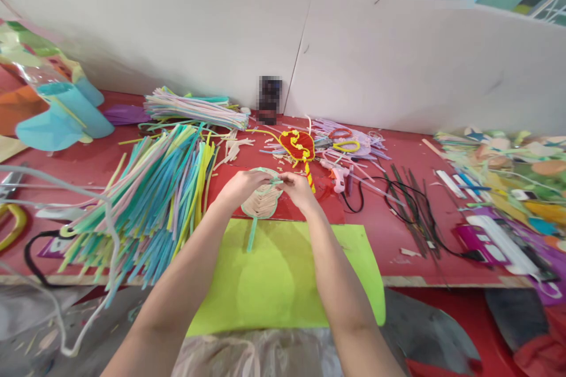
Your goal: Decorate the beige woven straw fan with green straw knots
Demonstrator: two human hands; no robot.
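Both hands meet over a beige oval piece (260,203) with a light green edge and a green stem that reaches down over a lime green sheet (265,283). My left hand (250,184) pinches a small light green strip at the top of the oval piece. From the right, my right hand (297,188) has its fingers closed at the same strip, its fingertips close to the left ones. A red and yellow fan-shaped piece (297,146) lies just beyond my right hand. The fingertips partly hide the strip.
Bundles of pastel pipe cleaners (145,206) lie at the left, with blue paper shapes (66,118) behind. At the right are a pink glue gun (339,178), black cable, dark sticks (413,212) and a white power strip (502,241). A pale wall (198,29) rises behind.
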